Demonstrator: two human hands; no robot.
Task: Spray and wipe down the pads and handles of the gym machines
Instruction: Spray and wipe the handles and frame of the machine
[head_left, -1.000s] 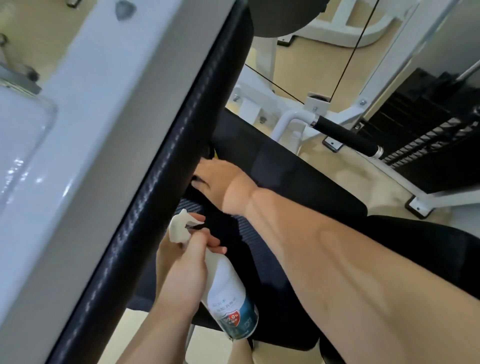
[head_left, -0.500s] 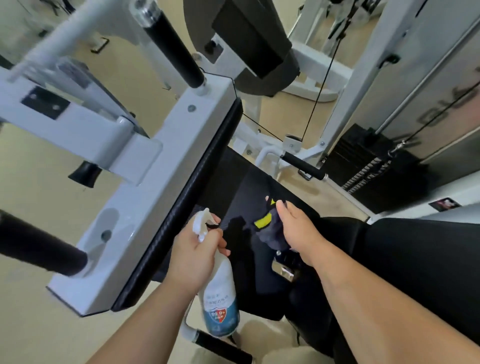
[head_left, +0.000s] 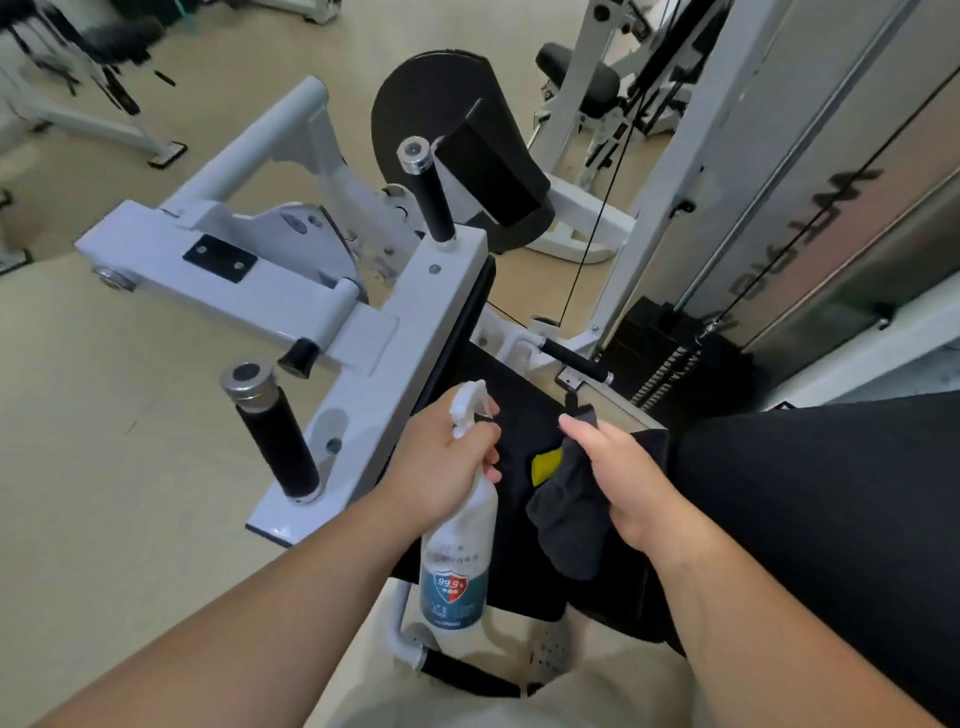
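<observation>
Two hands loaded | my left hand grips the spray bottle at its neck, above the black pad | my right hand holds the dark cloth just beside it | risk: the loosely held cloth could slip; overspray may wet the floor.

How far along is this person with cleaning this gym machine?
Nothing shows as finished: no wet streaks visible. In hand: the left hand grips a white spray bottle, the right hand holds a dark grey cloth above the black pad. Left, seemingly: the two black foam handles on the white frame.
</observation>
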